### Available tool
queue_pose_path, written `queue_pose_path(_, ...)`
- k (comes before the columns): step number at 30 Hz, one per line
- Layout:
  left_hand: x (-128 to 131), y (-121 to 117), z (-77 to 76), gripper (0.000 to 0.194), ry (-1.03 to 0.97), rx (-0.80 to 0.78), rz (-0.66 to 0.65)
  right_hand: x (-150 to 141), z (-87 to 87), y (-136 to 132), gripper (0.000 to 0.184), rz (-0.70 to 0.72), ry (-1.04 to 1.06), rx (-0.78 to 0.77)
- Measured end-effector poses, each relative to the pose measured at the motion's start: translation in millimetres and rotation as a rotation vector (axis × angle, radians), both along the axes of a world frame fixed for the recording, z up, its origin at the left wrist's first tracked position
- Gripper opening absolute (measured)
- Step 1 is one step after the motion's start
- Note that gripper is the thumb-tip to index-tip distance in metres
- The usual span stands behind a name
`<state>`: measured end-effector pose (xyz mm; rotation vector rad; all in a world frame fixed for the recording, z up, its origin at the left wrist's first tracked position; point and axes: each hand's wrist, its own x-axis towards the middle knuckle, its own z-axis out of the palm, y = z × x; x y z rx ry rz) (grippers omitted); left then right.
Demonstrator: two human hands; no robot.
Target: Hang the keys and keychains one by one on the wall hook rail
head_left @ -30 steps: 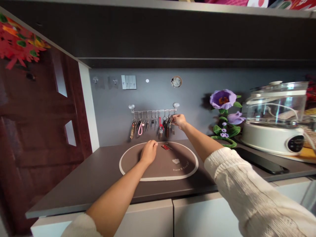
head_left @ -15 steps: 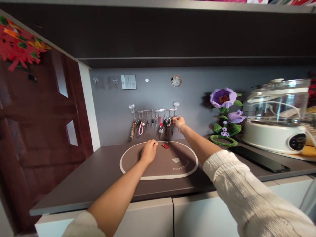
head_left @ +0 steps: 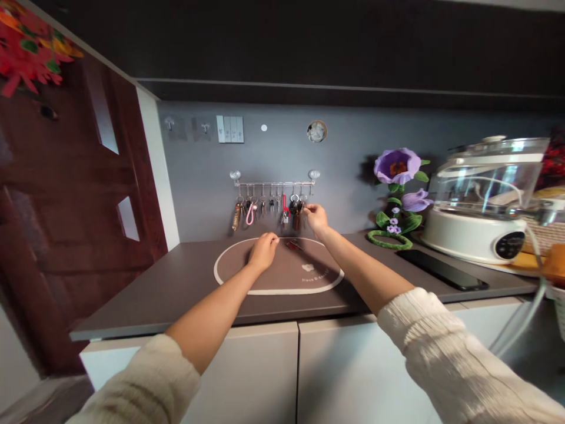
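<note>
My right hand (head_left: 316, 219) reaches to the right end of a clear hook rail (head_left: 276, 184) on the wall. Its fingers are pinched on a bunch of keys (head_left: 304, 215) there. Several other key bunches hang along the rail, among them one with a pink loop strap (head_left: 250, 214) and one with a red cord (head_left: 285, 206). Over the oval brown mat (head_left: 238, 277) my left hand (head_left: 263, 251) is held with curled fingers; whatever may be inside them is hidden. A small red tag (head_left: 292, 244) with a metal part lies on the mat, right of that hand.
A purple flower ornament (head_left: 398, 168) stands at the right, with a black phone (head_left: 442, 270) lying in front. Behind the phone is a white appliance with a clear top (head_left: 468, 235). A dark shelf (head_left: 282, 47) overhangs the counter (head_left: 145, 294). A brown door (head_left: 83, 224) is at the left.
My right hand has shifted slightly left and no longer covers the rail's end hook. My left hand keeps its place over the mat. The view has tilted, so the scene sits higher.
</note>
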<state>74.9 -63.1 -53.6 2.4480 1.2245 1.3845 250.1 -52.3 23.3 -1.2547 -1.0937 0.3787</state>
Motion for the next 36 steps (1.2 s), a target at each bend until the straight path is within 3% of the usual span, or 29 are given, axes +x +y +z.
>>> queue_pose_path(5, -1.7, -1.9, 1.9, 0.014, 0.008, -0.010, 0.000, -2.4, -33.8, -12.1, 0.007, 0.167, -0.064, -0.059)
queue_pose_path(11, -3.5, -2.5, 2.7, 0.010, 0.013, -0.025, -0.006, 6.0, -62.7, -19.5, 0.008, 0.143, -0.305, -0.231)
queue_pose_path(17, -3.5, -4.3, 2.9, 0.009, 0.026, -0.042, -0.010, 10.1, -62.6, -21.1, 0.011, 0.105, -0.556, -0.324)
queue_pose_path(27, -3.6, -1.5, 1.0, 0.009, 0.082, -0.074, -0.036, 8.9, -63.9, -15.6, 0.004, 0.066, -0.693, -0.313)
queue_pose_path(36, -4.1, -2.0, 1.7, 0.010, 0.110, -0.081, -0.031, 8.0, -59.5, -16.6, 0.022, 0.017, -1.000, -0.392)
